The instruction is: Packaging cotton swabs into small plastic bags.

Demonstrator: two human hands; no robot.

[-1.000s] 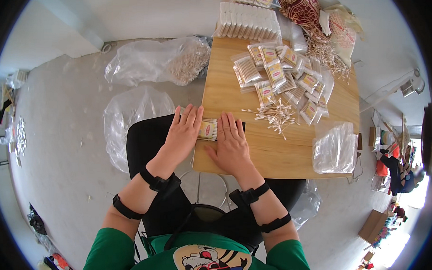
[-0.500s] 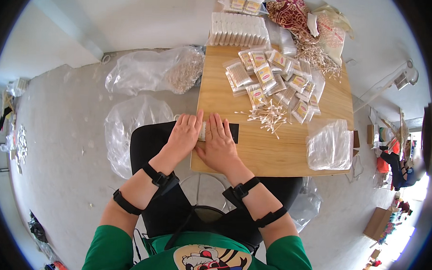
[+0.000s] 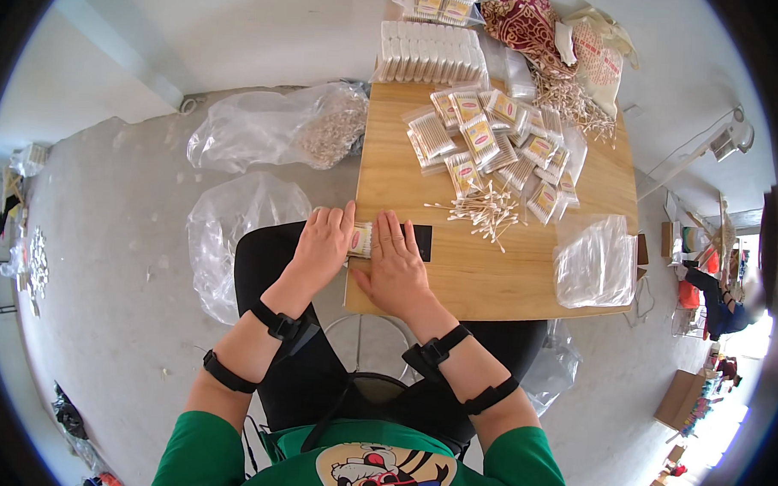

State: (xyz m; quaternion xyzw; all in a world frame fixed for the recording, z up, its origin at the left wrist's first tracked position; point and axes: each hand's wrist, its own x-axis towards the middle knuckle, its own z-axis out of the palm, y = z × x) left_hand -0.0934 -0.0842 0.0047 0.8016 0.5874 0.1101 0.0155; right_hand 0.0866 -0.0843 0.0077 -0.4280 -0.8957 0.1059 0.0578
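Note:
A small clear packet of cotton swabs with a yellow and white label lies at the table's left edge, between my hands. My left hand is closed over the packet's left end, its fingers together and its thumb hidden. Flat across the packet's right end rests my right hand, fingers stretched out and thumb apart. A flat black object sticks out from under the right hand; its kind cannot be made out.
Loose cotton swabs lie beyond my right hand, below a heap of filled packets. A stack of clear bags sits at the table's right. White bundles line the back. Large plastic bags rest on the floor at left.
My left hand has shifted slightly left and my right hand slightly right. The gap between them is wider, and more of the packet and its label shows.

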